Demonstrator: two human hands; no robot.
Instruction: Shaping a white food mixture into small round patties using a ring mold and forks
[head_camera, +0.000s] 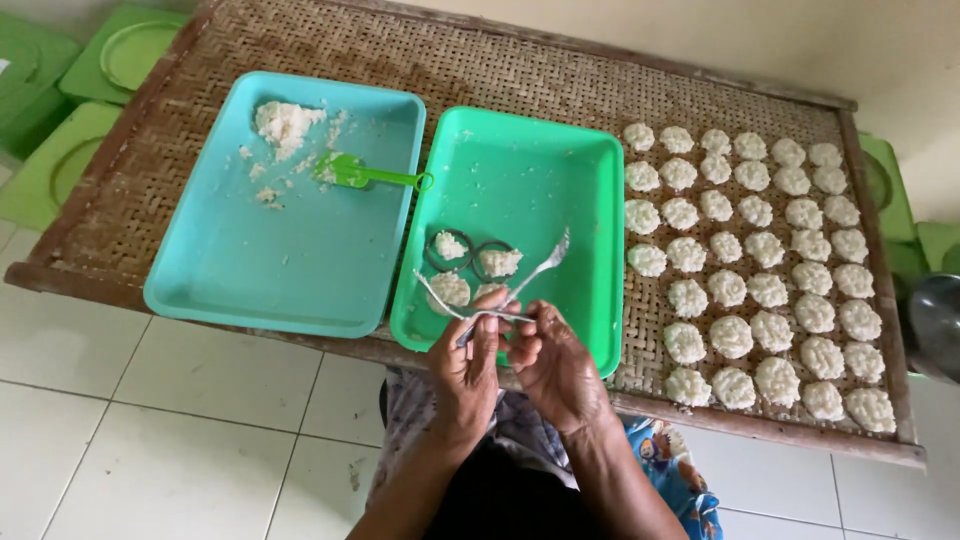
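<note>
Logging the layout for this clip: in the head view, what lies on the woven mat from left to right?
Blue tray with rice and green scoop → green tray with ring moulds → rows of rice cakes.

Woven bamboo tray (180, 190) with wooden frame, set over white tiled floor (180, 440). Teal tray (290, 270) at left, bearing a rice lump (287, 124) and a green plastic scoop (365, 175). Rows of round white rice cakes (760, 260) at right on the weave; green stools (60, 160) just beyond the left edge.
</note>
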